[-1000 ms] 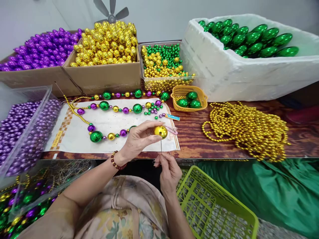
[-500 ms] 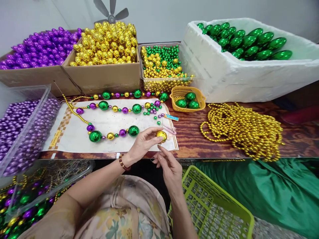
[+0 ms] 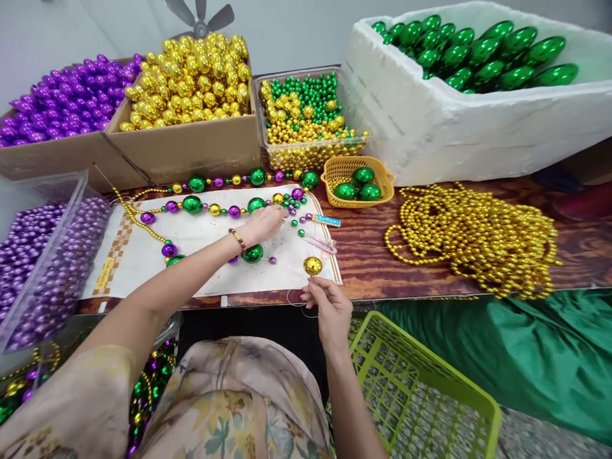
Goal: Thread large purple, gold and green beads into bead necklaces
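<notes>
My right hand (image 3: 327, 309) pinches a thin needle, mostly hidden by the fingers, with a gold bead (image 3: 312, 266) standing on it just above the fingertips. Fine thread (image 3: 289, 297) loops beside this hand. My left hand (image 3: 265, 223) stretches over the white cloth (image 3: 215, 237), its fingers extended at a cluster of small loose green and purple beads (image 3: 297, 204). Whether a bead is between its fingertips is hidden. Under the left wrist, the near strand shows a big green bead (image 3: 252, 253) and a small purple bead (image 3: 273, 260) on its thread.
Boxes of purple beads (image 3: 71, 102) and gold beads (image 3: 191, 80) line the back. A clear tub (image 3: 310, 153), an orange basket (image 3: 358, 203) and a foam box (image 3: 411, 137) stand rightward. Gold bead strands (image 3: 473, 239) lie at right; a green crate (image 3: 430, 376) sits below.
My left hand has let go of the gold bead and moved up and left to the loose beads. The gold bead stays at my right hand.
</notes>
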A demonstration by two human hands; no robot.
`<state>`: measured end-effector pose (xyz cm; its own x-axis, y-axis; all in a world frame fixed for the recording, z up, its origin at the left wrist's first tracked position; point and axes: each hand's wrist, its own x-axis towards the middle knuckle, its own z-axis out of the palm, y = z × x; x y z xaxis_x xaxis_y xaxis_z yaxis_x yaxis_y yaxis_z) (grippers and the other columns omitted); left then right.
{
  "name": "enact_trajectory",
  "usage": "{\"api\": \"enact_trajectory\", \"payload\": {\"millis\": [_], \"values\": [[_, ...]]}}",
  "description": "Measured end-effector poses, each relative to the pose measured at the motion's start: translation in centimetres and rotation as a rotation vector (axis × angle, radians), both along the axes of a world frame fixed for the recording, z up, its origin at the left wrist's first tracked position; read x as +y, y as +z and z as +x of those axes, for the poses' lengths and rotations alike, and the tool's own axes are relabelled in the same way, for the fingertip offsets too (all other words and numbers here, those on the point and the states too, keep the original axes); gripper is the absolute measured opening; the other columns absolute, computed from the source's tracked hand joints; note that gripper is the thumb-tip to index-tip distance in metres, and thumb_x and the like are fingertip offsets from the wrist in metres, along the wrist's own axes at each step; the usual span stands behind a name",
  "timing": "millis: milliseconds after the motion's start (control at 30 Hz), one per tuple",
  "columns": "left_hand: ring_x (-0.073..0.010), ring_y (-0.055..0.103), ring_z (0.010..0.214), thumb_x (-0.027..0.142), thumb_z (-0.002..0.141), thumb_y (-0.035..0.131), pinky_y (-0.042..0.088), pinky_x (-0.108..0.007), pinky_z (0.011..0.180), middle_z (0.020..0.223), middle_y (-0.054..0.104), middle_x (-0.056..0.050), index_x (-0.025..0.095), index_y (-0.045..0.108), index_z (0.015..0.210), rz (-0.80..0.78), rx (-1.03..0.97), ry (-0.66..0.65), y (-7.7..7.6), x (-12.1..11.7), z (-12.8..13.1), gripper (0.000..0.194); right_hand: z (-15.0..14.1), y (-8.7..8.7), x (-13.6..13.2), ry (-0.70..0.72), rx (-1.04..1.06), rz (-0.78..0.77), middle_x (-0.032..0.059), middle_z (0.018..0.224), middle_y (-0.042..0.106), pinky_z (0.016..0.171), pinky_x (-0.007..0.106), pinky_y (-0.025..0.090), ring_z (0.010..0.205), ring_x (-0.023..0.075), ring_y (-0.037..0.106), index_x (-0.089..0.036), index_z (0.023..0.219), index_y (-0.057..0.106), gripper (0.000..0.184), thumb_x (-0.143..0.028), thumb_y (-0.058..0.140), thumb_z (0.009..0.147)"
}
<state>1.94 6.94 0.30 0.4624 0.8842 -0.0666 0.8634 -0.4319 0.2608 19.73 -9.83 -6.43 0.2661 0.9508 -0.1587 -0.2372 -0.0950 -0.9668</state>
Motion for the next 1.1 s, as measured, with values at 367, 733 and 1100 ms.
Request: {"api": "enact_trajectory", "payload": {"millis": [367,733,1100], "values": [[-0.0277,0.065,0.107,0.018,0.097,0.045,0.048,-0.038,0.088,0.124,0.064,-0.016,0.015,0.06,0.122,-0.049,0.172,-0.113,-1.8,2.2,3.2,0.029,0.2,-1.1,1.0,-0.01,0.022,-0.032,0.0034,0.066,0.07,0.043,0.022,0.049,0.05,0.0139,0.064,-0.015,0.084,0.07,0.028,-0.041,0.077,0.075],[-0.0126,0.071,0.074,0.023,0.091,0.064,0.055,-0.028,0.073,0.097,0.072,-0.009,0.014,0.07,0.106,-0.749,-1.244,0.279,0.4,-0.4,0.2,0.018,0.1,-0.1,0.4,0.02,-0.008,-0.022,0.003,0.065,0.071,0.045,0.022,0.05,0.051,0.0137,0.064,-0.015,0.084,0.073,0.02,-0.034,0.074,0.078],[-0.0159,0.073,0.083,0.022,0.094,0.064,0.056,-0.027,0.076,0.093,0.074,-0.009,0.014,0.073,0.103,-0.989,-1.656,0.36,1.7,-3.9,0.3,0.015,0.2,2.2,-1.2,0.097,-0.129,0.124,0.0003,0.065,0.071,0.05,0.019,0.053,0.05,0.0102,0.064,-0.019,0.088,0.077,0.009,-0.025,0.071,0.084]]}}
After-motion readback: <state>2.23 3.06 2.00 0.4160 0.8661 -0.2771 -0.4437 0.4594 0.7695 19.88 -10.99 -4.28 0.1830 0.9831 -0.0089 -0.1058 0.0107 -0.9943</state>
